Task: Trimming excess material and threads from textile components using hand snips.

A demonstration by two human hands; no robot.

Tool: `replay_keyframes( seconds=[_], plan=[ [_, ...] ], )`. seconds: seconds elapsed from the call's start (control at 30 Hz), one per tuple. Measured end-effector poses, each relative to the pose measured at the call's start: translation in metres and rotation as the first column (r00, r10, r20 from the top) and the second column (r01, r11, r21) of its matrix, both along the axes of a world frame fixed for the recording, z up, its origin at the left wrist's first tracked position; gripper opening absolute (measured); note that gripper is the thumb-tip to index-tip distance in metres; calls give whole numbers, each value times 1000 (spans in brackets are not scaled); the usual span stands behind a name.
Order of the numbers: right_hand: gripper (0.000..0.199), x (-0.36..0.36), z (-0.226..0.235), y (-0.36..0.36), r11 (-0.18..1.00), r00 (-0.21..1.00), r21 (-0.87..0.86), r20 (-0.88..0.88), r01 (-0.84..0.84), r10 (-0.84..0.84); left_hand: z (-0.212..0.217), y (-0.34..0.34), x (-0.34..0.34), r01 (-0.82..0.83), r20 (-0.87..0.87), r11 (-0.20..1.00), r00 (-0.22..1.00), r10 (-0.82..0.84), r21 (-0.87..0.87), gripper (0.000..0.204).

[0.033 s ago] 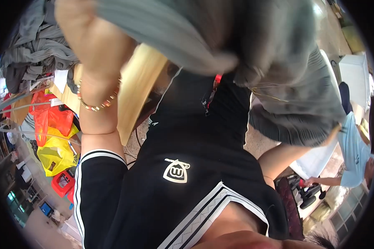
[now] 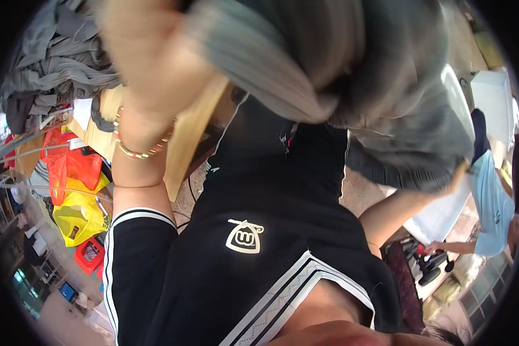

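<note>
A large grey pleated cloth [image 2: 271,63], blurred by motion, spreads across the top of the view in front of my black clothing. My left hand [image 2: 150,46], with a bead bracelet on its wrist, is raised at the upper left against the cloth's edge. Its fingers are smeared and partly out of the picture, so their grip does not show. On the right, my right forearm [image 2: 401,214] reaches up to the cloth, which covers my right hand. The cloth's lower right part [image 2: 409,167] hangs in folds over that arm.
A heap of grey garments [image 2: 57,63] lies at the upper left, near a light wooden board [image 2: 196,130]. Red [image 2: 78,161] and yellow plastic bags [image 2: 78,213] and a red stool [image 2: 89,254] stand below. At the right, a person in light blue [image 2: 493,202] is beside white surfaces.
My left hand has moved right and slightly down, and the cloth near it has bunched toward the middle. The cloth's lower right part has risen a little.
</note>
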State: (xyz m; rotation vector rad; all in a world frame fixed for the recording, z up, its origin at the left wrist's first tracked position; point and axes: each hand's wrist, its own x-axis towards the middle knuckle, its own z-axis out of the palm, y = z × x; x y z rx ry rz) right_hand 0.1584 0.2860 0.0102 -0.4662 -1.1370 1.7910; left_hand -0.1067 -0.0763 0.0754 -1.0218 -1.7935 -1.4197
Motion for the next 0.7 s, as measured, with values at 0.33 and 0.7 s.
replay_keyframes(
  seconds=[0.33, 0.7],
  plan=[
    [25, 0, -102, -17, 939, 517, 3, 836, -343, 186, -137, 17, 85, 514, 494, 225, 858, -142, -828, 30],
    [41, -50, -79, -88, 495, 760, 754, 600, -432, -251, -158, 48, 50, 213, 327, 562, 939, 110, -799, 21]
  ],
)
